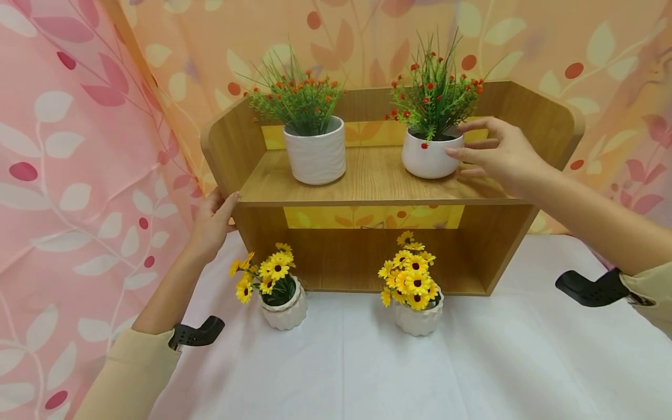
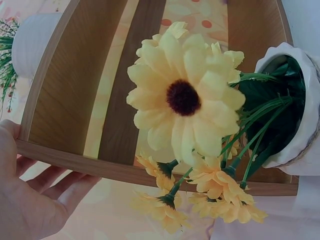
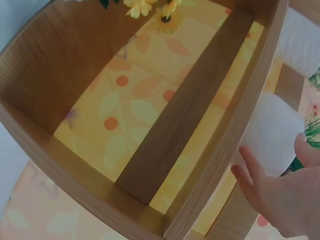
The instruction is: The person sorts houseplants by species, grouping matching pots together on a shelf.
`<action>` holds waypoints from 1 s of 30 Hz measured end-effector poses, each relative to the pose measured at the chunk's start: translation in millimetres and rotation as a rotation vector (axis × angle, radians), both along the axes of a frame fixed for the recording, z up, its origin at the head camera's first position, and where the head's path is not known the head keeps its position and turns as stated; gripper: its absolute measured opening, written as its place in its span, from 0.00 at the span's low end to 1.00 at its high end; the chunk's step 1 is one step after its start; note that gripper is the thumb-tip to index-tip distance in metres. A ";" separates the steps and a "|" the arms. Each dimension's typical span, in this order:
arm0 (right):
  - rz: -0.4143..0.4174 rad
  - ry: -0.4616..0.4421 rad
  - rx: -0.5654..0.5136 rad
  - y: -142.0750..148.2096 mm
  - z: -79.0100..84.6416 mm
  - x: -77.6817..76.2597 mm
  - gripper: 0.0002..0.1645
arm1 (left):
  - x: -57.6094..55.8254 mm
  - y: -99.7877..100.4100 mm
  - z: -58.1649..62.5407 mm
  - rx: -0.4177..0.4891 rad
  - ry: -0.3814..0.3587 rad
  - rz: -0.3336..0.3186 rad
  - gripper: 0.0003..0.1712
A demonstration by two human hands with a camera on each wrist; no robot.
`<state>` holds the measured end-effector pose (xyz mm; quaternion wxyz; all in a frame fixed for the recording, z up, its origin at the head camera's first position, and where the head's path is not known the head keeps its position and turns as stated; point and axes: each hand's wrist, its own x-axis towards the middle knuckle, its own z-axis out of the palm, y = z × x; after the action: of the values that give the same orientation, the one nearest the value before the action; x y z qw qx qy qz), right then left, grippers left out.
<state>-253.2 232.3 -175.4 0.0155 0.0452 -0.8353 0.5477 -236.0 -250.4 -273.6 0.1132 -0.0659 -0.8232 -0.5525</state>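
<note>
A two-tier wooden shelf [image 1: 367,202] stands on a white cloth. My left hand [image 1: 212,224] holds its left side panel, thumb at the front edge and fingers around the outside; the left wrist view shows this hand [image 2: 37,205] too. On the upper tier at the right is a rounded white flowerpot [image 1: 427,157] with red-flowered grass. My right hand [image 1: 504,154] holds this pot by its right side, thumb on the front, other fingers near the rim and behind. The right wrist view shows the hand [image 3: 285,195] against the pot [image 3: 272,132].
A ribbed white pot [image 1: 317,154] with orange-flowered greenery stands on the upper tier's left. In front of the shelf, two small white pots with yellow flowers stand on the cloth, one left [image 1: 286,312] and one right [image 1: 418,319]. Patterned curtains [image 1: 68,175] hang behind and at left.
</note>
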 end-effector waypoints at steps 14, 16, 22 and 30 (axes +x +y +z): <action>-0.021 0.111 -0.026 2.9 -16.4 43.4 0.25 | -0.7 0.4 0.3 0.020 -0.016 0.000 0.37; -0.024 0.122 -0.023 3.5 -20.2 49.7 0.24 | -0.7 0.6 0.2 0.022 -0.018 0.000 0.37; 0.002 0.174 -0.119 8.0 -33.9 67.0 0.19 | -0.1 0.5 0.5 0.015 -0.012 0.005 0.37; 0.028 0.276 -0.058 10.1 -62.5 90.2 0.19 | 0.4 0.4 0.8 0.015 -0.009 0.003 0.37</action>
<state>-162.9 242.4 -238.0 0.1239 0.1313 -0.8083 0.5604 -235.6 -249.9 -272.8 0.1108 -0.0617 -0.8197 -0.5586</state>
